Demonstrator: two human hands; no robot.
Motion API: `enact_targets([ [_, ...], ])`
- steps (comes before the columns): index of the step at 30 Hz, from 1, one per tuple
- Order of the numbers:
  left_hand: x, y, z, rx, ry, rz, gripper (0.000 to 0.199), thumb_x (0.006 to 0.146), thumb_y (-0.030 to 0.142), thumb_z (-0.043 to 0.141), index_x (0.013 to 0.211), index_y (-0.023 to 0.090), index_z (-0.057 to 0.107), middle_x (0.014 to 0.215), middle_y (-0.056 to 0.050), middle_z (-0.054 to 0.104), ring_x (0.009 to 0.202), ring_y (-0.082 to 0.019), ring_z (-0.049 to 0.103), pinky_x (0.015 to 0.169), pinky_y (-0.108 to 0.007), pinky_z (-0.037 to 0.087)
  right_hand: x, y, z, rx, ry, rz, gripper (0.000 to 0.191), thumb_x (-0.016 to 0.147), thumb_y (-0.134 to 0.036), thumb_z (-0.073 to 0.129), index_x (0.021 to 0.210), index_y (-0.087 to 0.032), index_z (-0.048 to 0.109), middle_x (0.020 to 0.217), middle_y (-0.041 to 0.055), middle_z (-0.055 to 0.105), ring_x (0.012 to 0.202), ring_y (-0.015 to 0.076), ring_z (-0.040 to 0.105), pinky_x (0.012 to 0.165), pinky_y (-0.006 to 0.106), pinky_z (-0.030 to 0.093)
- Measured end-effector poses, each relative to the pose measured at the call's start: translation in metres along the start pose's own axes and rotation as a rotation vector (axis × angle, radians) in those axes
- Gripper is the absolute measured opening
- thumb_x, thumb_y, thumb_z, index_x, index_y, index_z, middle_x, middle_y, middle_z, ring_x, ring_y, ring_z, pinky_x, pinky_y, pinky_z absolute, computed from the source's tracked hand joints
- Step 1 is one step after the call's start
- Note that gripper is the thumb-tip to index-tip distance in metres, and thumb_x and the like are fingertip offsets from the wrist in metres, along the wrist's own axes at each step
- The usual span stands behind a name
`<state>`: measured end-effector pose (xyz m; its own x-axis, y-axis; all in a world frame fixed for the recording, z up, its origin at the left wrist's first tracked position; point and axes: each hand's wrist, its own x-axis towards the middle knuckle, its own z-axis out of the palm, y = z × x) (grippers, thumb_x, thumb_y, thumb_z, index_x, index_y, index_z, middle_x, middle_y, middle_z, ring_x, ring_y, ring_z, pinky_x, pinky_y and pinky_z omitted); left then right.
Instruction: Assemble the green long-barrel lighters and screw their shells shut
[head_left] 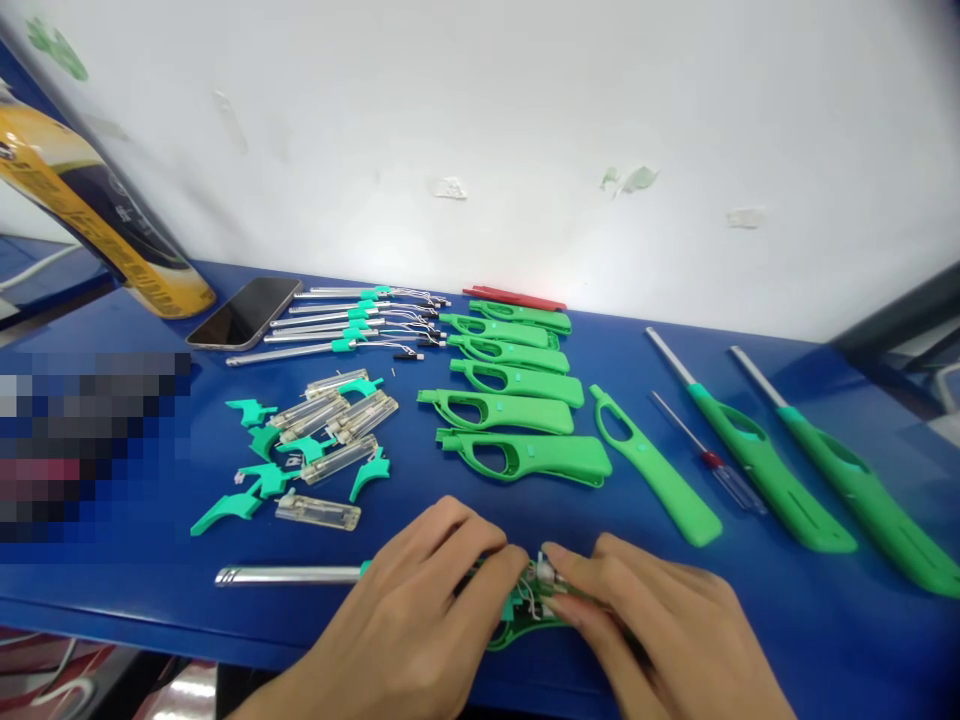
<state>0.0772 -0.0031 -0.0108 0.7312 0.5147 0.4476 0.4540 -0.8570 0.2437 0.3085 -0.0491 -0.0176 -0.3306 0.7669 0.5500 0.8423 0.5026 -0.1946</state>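
Near the table's front edge lies a partly open green lighter body (517, 632) with wires and small parts inside. Its silver tube (292, 576) points left. My left hand (427, 610) is closed on the body, just right of the tube's base. With thumb and fingertips, my right hand (645, 610) pinches a small whitish part (546, 572) at the body's right portion. Both hands partly cover the body. Beyond them is a row of green handle shells (547, 453), and clear fuel tanks (319, 512) lie with turquoise triggers (229, 508) to the left.
Silver tubes with wires (289, 352) lie at the back left beside a phone (246, 312) and a yellow bottle (90, 215). On the right are a loose shell (660, 480), a screwdriver (731, 480) and two assembled lighters (780, 485). A white wall (525, 120) stands behind.
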Motion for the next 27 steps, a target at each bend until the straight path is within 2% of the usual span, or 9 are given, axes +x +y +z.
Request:
enact_targets([
  [7,0.000,0.000,0.001,-0.003,-0.008,-0.002,0.038,0.110,0.008,0.038,0.122,0.015,0.074,0.113,-0.009,0.079,0.102,-0.024,0.074,0.094,-0.040,0.065,-0.003,0.001,0.001,0.007,-0.031,-0.032,0.037,0.122,-0.032,0.039,0.107,-0.024,0.072,0.075,-0.0061,0.076,0.063,0.0115,0.074,0.054,0.027,0.051],
  [11,-0.004,0.000,-0.003,0.013,-0.003,0.015,0.036,0.109,0.005,0.042,0.121,0.016,0.074,0.113,-0.008,0.079,0.103,-0.023,0.074,0.094,-0.040,0.065,-0.002,0.001,0.001,0.022,-0.028,-0.032,0.035,0.121,-0.034,0.040,0.109,-0.025,0.072,0.070,-0.0072,0.068,0.056,0.0095,0.069,0.051,0.026,0.048],
  [17,-0.002,-0.004,0.004,0.012,0.014,0.022,0.039,0.110,0.003,0.038,0.126,0.011,0.073,0.114,-0.009,0.080,0.104,-0.024,0.073,0.097,-0.041,0.062,-0.005,0.002,-0.001,0.038,-0.013,0.007,0.039,0.120,-0.026,0.039,0.102,-0.024,0.073,0.081,-0.0033,0.079,0.069,0.0134,0.078,0.056,0.027,0.052],
  [23,0.000,-0.002,0.005,0.016,0.000,0.036,0.037,0.112,0.004,0.038,0.119,0.013,0.073,0.110,-0.007,0.079,0.102,-0.022,0.072,0.096,-0.041,0.060,-0.014,0.005,-0.001,0.096,-0.035,0.063,0.027,0.120,-0.031,0.044,0.113,-0.027,0.069,0.086,-0.0035,0.078,0.078,0.0149,0.080,0.061,0.026,0.055],
  [27,-0.001,-0.001,0.003,-0.019,0.011,0.014,0.036,0.112,0.005,0.038,0.119,0.015,0.072,0.110,-0.007,0.079,0.102,-0.022,0.072,0.096,-0.041,0.062,-0.009,0.004,-0.001,0.070,-0.052,0.033,0.025,0.120,-0.031,0.045,0.113,-0.027,0.069,0.080,-0.0057,0.074,0.071,0.0125,0.078,0.057,0.026,0.053],
])
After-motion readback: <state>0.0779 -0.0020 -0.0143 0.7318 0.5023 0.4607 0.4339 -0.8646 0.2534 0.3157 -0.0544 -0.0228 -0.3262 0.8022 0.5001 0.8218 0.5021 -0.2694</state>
